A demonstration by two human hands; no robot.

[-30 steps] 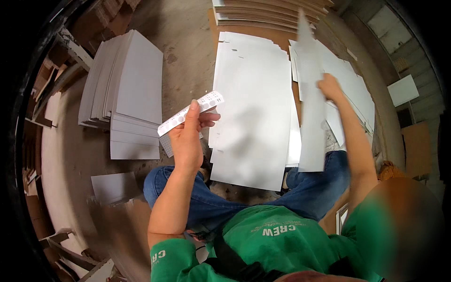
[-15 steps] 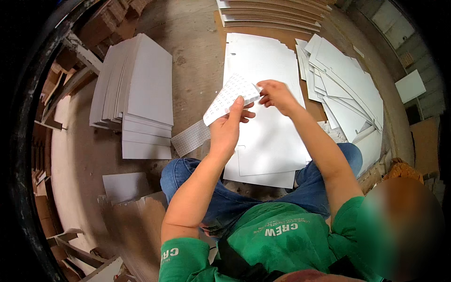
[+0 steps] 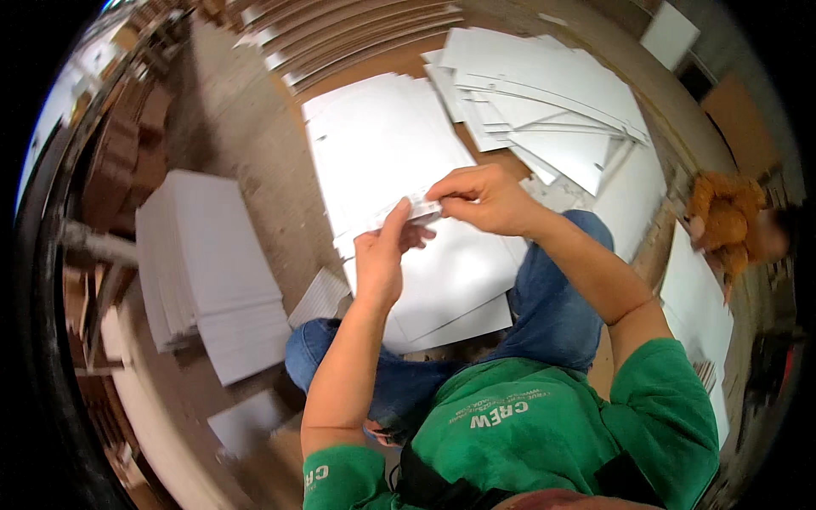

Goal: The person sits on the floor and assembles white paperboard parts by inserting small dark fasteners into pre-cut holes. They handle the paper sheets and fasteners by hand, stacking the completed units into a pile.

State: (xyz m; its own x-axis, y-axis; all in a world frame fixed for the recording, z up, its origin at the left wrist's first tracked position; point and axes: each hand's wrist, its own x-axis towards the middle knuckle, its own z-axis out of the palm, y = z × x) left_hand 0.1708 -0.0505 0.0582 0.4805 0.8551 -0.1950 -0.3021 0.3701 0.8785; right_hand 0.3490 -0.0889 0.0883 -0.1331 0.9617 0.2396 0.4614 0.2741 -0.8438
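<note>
My left hand (image 3: pixel 381 259) holds a thin white sheet of small printed stickers (image 3: pixel 420 205), thumb on top and fingers underneath. At the sheet's right end my right hand (image 3: pixel 493 201) is closed in a pinch; whether it grips the sheet itself or one sticker is too small to tell. Below both hands lie flat white cardboard pieces (image 3: pixel 374 127), stacked in front of my crossed legs. Beside my left knee another pale printed sheet (image 3: pixel 320 295) rests on the floor.
A leaning stack of white cardboard (image 3: pixel 225 246) stands at the left. Loose white panels (image 3: pixel 552 93) overlap in a heap at the far right. Brown-edged cardboard (image 3: pixel 357 34) is piled at the back. Another person (image 3: pixel 729 217) in orange-brown clothing is at the right edge.
The view has turned, so the cardboard appears shifted left and tilted. The sticker sheet is now tipped nearly edge-on, and my right fingers have closed at its end.
</note>
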